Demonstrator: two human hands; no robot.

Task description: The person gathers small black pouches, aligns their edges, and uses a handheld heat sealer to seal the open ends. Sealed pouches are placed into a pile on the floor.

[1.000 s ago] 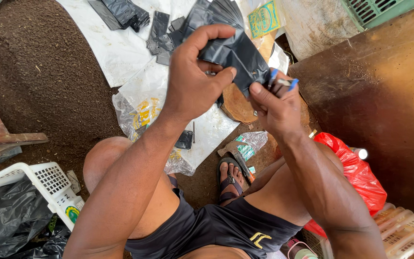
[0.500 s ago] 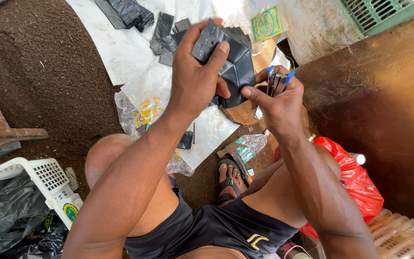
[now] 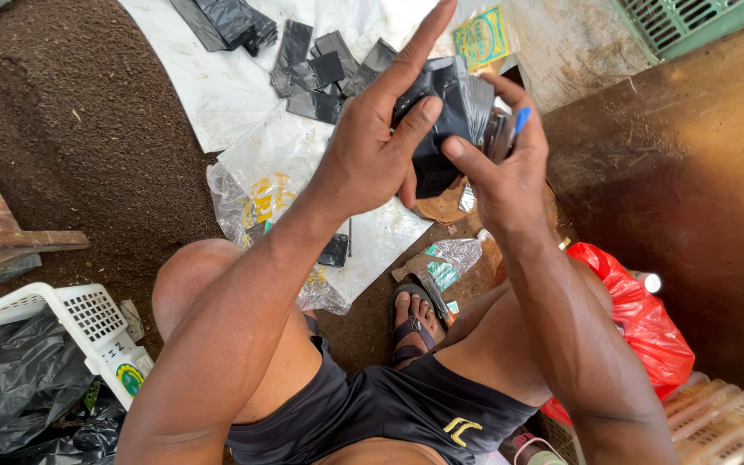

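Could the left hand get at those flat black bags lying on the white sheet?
Probably yes, once freed: the left hand holds a black bag with the right hand; the flat bags lie uncovered on the sheet just beyond.

Left hand [image 3: 372,146]: grips small black plastic bag [image 3: 441,120], index finger extended. Right hand [image 3: 501,172]: thumb on bag, blue-tipped tool [image 3: 520,119] between fingers. Beyond hands: loose black bags [image 3: 316,73] on white sheet [image 3: 217,95].

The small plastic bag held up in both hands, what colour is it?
The small plastic bag is glossy black, seen in the head view.
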